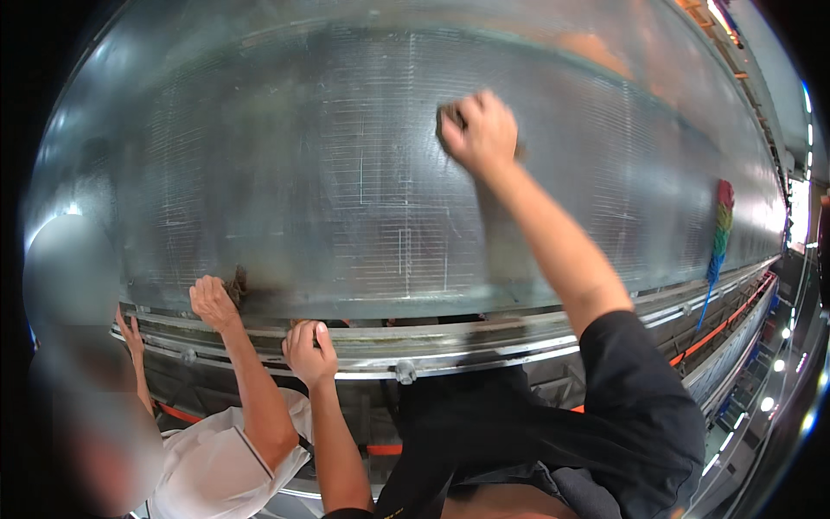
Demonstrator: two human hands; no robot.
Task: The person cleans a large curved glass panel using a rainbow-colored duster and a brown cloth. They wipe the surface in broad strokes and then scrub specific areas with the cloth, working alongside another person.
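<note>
Pad (444, 130) (dark) sits pinched in the right hand (486, 134) on my feed, poking out left of its curled fingers, well in from the panel (346, 233)'s near edge, long axis hidden, left hand (311, 350) farther off, bent at the rail (380, 339), grip unclear tbh.

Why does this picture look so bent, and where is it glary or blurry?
In the head view: the fisheye lens bows the metal rail, glare whitens the shiny sheet toward its right end, and blur smears the far left beside a co-worker's white shirt.
</note>
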